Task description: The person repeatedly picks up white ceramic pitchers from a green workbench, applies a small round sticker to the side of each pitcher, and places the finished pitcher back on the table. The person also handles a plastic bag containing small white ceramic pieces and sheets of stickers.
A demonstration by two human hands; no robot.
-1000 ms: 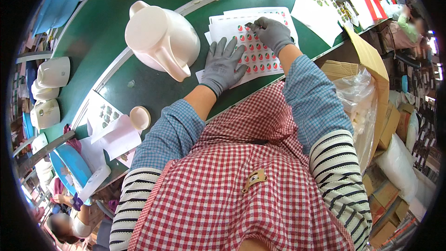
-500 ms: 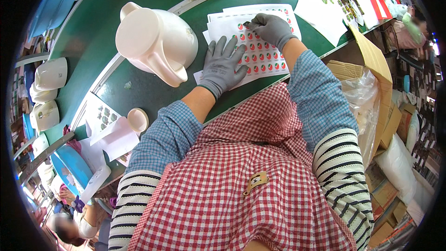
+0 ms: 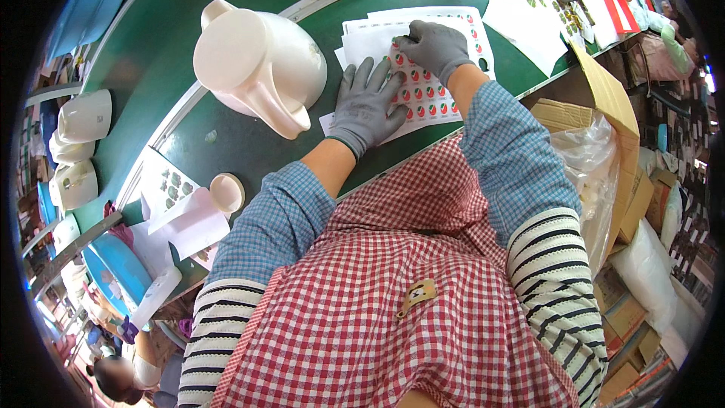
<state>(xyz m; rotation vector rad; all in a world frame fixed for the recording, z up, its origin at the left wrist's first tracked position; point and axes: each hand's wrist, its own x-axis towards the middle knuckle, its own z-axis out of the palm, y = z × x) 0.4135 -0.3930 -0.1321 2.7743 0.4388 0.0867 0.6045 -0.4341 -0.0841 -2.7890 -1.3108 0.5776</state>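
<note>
A sheet of round red-and-green stickers [image 3: 432,111] lies on the green table, with more white paper [image 3: 362,26] under it. My left hand [image 3: 366,106], in a grey glove, is spread flat on the sheet's left part, fingers apart and holding nothing. My right hand [image 3: 436,47], also gloved in grey, bends over the upper middle of the sheet with its fingertips pinched together at a sticker. What is between those fingertips is too small to make out. Left of my hands stands a large white plastic jug [image 3: 260,68], its lid side and handle toward me.
A small round cream cup or lid [image 3: 226,193] sits by printed papers [image 3: 168,185] at the left. Several white vessels [image 3: 83,119] line the far left. More sticker sheets [image 3: 522,11] lie at the upper right. An open cardboard box [image 3: 604,98] stands beside the table at right.
My right hand has shifted slightly left over the sheet, its fingertips still pinched, uncovering the sheet's right edge. My left hand stays flat. The whole view has shifted a little.
</note>
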